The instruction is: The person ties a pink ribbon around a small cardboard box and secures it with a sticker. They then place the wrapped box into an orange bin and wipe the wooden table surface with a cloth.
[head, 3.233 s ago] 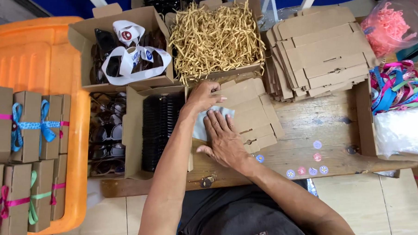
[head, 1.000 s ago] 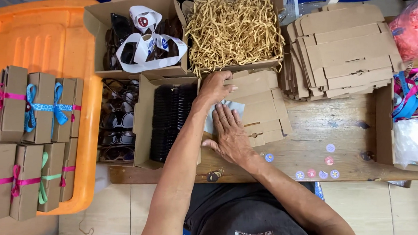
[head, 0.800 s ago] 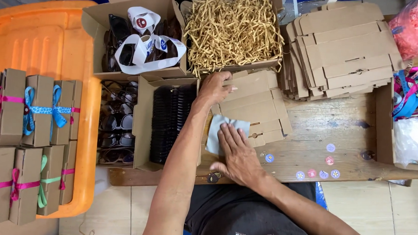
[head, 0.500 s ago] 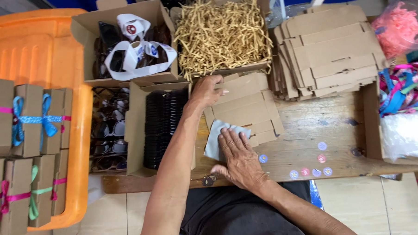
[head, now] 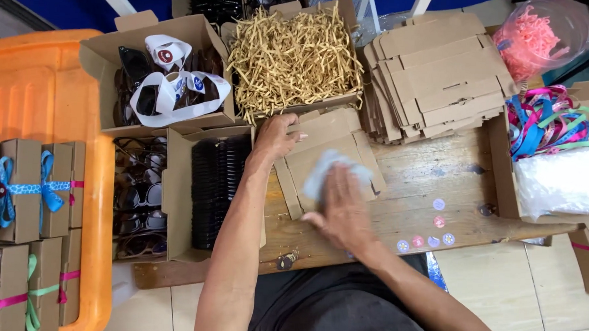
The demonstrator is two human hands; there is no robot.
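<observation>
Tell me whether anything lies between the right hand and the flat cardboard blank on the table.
Yes: a pale blue cloth lies under the right hand, on top of the flat cardboard blank. The hand is blurred, so its grip on the cloth is unclear. The left hand touches the blank's upper left part directly, with nothing between.
</observation>
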